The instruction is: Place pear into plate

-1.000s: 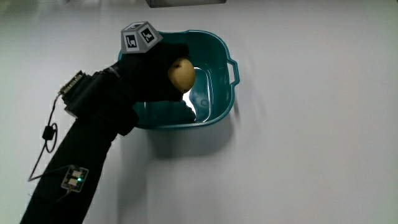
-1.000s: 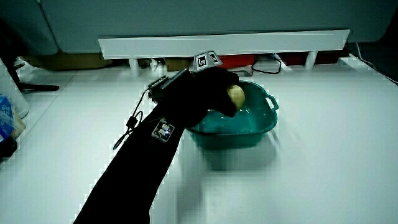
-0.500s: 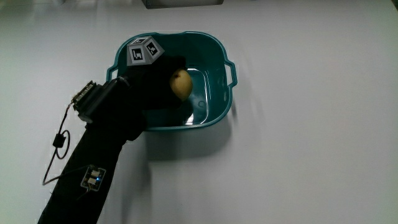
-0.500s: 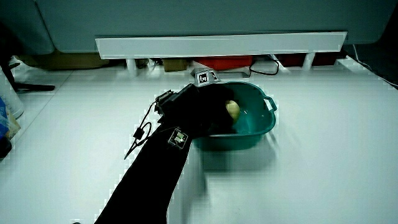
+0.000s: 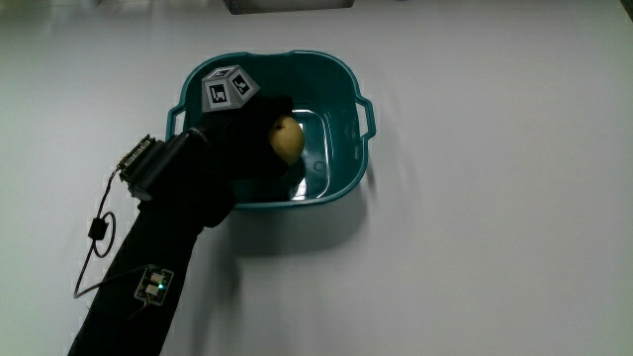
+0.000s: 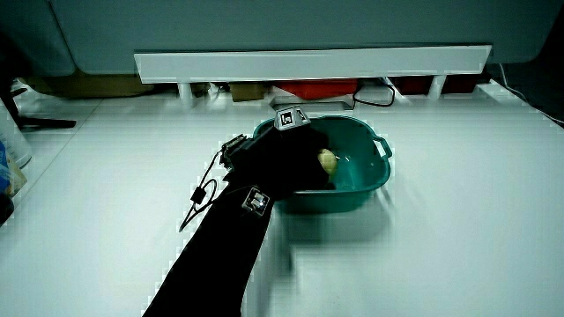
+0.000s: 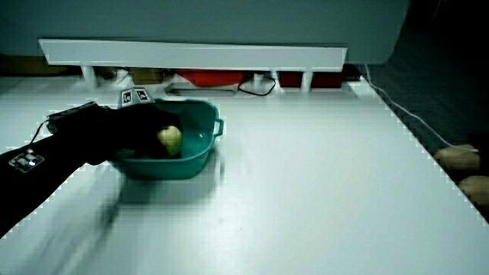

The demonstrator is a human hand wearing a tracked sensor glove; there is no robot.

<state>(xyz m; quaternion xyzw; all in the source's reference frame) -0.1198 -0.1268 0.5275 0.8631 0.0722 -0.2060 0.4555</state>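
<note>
The teal basin (image 5: 351, 79) looks like smooth, glossy plastic with bright glints on its inner floor, the glove on the hand (image 5: 247, 138) like matt black cloth, the pear (image 5: 287, 138) dull yellow-skinned, and the white tabletop (image 5: 495, 198) smooth with a faint sheen.

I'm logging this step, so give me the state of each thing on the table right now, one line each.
pear: upright, held in the hand's grip, inside the basin, whether it touches the floor cannot be told
hand: reaching into the basin, shut on the pear
teal basin: upright on the table, holding only the pear and the hand
patterned cube: on the hand's back, over the basin's rim
</note>
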